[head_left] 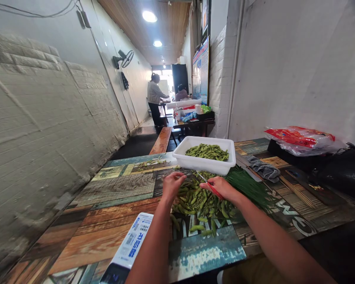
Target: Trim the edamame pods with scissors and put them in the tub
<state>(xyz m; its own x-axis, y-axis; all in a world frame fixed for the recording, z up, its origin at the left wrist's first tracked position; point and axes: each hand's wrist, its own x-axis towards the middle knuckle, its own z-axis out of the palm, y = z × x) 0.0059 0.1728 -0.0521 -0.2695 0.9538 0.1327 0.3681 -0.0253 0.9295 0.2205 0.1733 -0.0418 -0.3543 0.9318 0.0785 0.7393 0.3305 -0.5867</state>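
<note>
A heap of green edamame pods [199, 205] lies on the patterned wooden table [112, 213] in front of me. My left hand [172, 185] is pinched on a pod at the heap's far left edge. My right hand [220, 186] is closed round red-handled scissors [210, 185], whose blades point up and left toward the left hand. Just beyond stands a white plastic tub [207, 159] with more pods [207, 152] inside it.
A bundle of green chives [248, 187] and a grey cloth [263, 167] lie to the right, with a red-and-clear plastic bag [301, 140] against the wall. A blue-and-white box [133, 242] sits near my left forearm. Two people [155, 98] are at a far table.
</note>
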